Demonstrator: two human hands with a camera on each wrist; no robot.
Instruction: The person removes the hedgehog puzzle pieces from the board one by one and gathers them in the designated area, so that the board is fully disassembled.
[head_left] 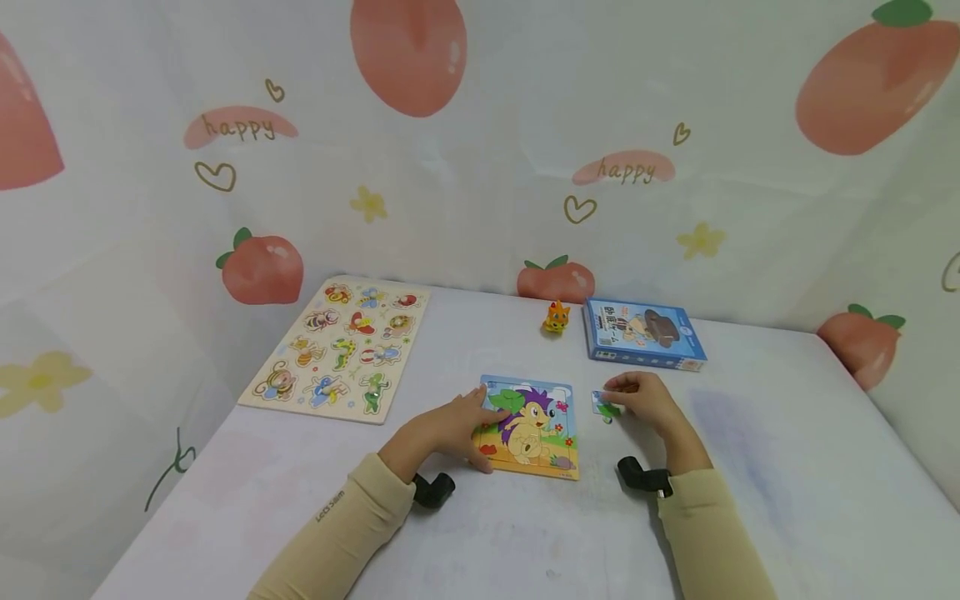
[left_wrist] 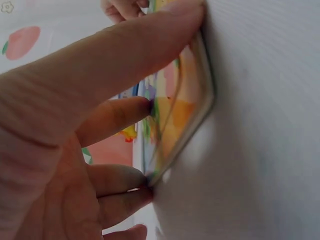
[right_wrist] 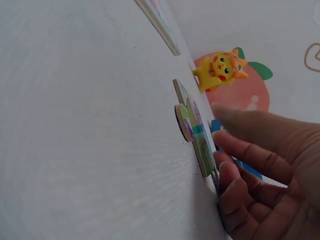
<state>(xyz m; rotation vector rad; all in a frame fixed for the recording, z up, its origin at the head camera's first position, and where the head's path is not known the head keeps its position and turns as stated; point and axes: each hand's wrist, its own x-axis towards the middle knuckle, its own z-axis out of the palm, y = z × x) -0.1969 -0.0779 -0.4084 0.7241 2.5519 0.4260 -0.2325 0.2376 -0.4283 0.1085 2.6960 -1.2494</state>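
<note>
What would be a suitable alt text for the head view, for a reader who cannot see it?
A person's left hand touches the left side of a hedgehog puzzle on a white table, while the right hand is at a loose puzzle piece. Beyond are a toy figure and a blue box; a picture board lies to the left.

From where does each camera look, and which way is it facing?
Head: on the person's head, facing forward and down at the table; left hand, right hand and both beige sleeves show.
Left wrist: on that wrist, facing the hedgehog puzzle; left hand large, part of the right hand at top.
Right wrist: on that wrist, facing a loose puzzle piece; only the right hand shows.
Shared: the head and right wrist views both show the yellow figurine.
</note>
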